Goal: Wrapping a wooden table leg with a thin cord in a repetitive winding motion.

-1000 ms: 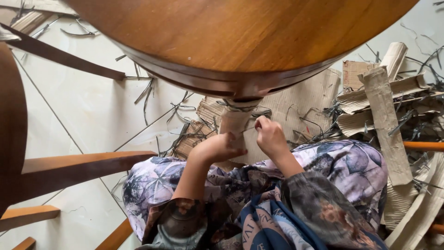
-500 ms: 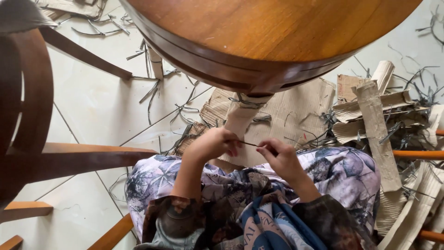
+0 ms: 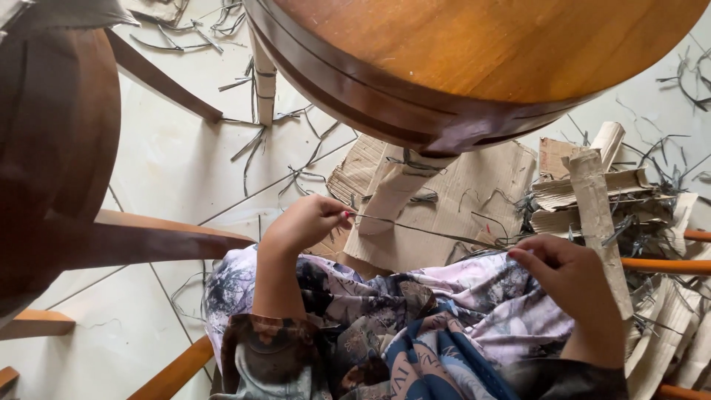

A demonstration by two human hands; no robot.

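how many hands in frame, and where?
2. The left hand pinches one end of a thin strip near the middle; the right hand holds its other end, lower right. None seem hidden.

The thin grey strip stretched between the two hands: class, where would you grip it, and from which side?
Grip the thin grey strip at its two ends, as the left hand and right hand do, pinching with fingertips from above. It is narrow and long and runs nearly level over the cardboard sheet, so a mid-span grip would probably let it sag or bend.
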